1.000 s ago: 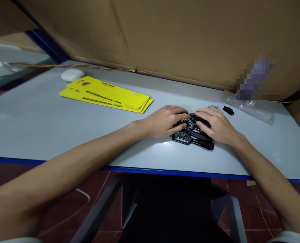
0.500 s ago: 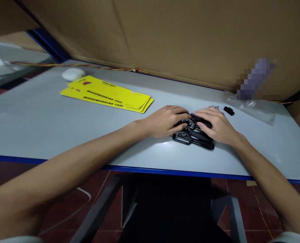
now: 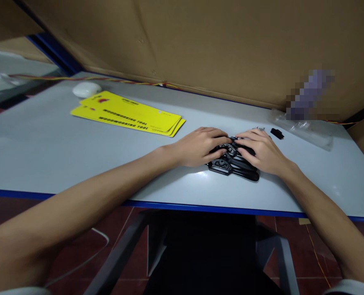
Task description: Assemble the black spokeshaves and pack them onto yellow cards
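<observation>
Several black tools point(image 3: 221, 166) are lying in an overlapping cluster on the desk point(image 3: 169, 180), right of its middle. Their glossy, rounded handles are pointing rightward, and their broader bodies are showing curling relief patterns and slot-like openings; the hands are hiding the rest. The left hand point(image 3: 197, 145) is resting over the bodies, its grip standing loosely open, thumb apart from the slightly bent fingers. The right hand point(image 3: 263, 151) is covering part of the handles, its grip likewise open, fingers reaching leftward toward the left hand's fingertips. Just beyond the right hand, small metal parts point(image 3: 259, 129) are partly showing, with a black piece point(image 3: 277, 133) lying nearby. Farther right, a clear plastic bag point(image 3: 313, 137) is lying flat. To the left, overlapping yellow cards point(image 3: 123, 116) are reading "WOODWORKING TOOL", and a white rounded object point(image 3: 86, 89) is sitting just behind them.
</observation>
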A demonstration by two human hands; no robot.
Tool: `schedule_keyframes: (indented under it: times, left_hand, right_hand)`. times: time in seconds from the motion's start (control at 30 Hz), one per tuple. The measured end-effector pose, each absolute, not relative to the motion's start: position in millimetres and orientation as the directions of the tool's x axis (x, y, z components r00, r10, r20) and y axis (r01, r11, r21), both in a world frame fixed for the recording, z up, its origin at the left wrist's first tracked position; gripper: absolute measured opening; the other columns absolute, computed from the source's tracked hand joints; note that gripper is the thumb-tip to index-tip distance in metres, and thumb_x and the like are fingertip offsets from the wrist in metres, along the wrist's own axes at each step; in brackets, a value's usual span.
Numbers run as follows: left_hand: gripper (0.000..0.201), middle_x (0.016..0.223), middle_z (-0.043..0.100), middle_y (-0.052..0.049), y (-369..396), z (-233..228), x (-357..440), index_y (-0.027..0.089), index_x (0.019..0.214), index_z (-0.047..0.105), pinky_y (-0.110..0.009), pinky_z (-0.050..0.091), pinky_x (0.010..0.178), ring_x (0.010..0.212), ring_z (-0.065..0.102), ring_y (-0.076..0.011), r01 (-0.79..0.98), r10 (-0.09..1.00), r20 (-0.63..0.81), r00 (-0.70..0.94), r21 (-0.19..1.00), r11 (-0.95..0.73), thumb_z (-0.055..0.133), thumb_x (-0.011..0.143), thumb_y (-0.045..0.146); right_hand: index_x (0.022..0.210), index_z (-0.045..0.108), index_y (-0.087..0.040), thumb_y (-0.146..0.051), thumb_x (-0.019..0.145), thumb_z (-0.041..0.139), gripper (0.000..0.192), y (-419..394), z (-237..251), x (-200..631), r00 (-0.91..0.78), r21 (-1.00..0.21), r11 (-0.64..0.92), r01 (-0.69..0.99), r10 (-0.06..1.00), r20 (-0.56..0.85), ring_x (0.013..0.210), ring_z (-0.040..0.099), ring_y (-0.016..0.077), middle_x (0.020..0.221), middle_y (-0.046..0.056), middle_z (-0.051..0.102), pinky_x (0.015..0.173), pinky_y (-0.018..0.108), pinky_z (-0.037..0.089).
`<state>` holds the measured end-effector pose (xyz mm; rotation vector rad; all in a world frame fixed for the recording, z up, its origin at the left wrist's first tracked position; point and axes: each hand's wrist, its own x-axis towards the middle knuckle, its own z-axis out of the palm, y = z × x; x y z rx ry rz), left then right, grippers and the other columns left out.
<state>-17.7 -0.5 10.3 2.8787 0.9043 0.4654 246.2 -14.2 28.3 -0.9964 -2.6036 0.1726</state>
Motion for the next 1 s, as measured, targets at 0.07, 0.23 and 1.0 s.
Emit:
schedule_keyframes:
  times: [0.07,0.23,1.0]
  left_hand:
    - [0.051,0.138,0.070,-0.017,-0.5,10.0,-17.6,0.018,0.141,0.066,-0.053,0.053,0.109,0.125,0.068,-0.0324,0.544,0.571,0.265,0.777,0.176,-0.821,0.035,0.109,0.044]
    - [0.053,0.139,0.069,-0.018,-1.4,12.0,-17.2,0.015,0.142,0.065,-0.054,0.052,0.111,0.126,0.067,-0.0337,0.546,0.574,0.244,0.782,0.176,-0.819,0.033,0.109,0.043]
    - [0.048,0.138,0.070,-0.017,-0.3,8.9,-17.9,0.018,0.139,0.065,-0.053,0.052,0.110,0.124,0.068,-0.0317,0.542,0.573,0.265,0.775,0.187,-0.819,0.037,0.109,0.042]
  right_hand:
    - [0.127,0.078,-0.023,-0.031,0.105,0.049,0.037,-14.9,29.6,245.4,-0.681,-0.266,0.750,0.605,0.661,0.314,0.125,0.064,0.0324,0.136,0.010,0.075,0.108,0.057,0.047]
    - [0.128,0.077,-0.020,-0.027,0.103,0.050,0.037,-9.9,28.9,248.8,-0.570,-0.303,0.695,0.652,0.713,0.409,0.120,0.066,0.0321,0.134,0.012,0.074,0.108,0.055,0.049]
    - [0.135,0.077,-0.030,-0.030,0.106,0.047,0.041,-8.4,24.2,251.0,-0.675,-0.227,0.712,0.665,0.702,0.227,0.122,0.063,0.0340,0.128,0.011,0.077,0.105,0.058,0.045]
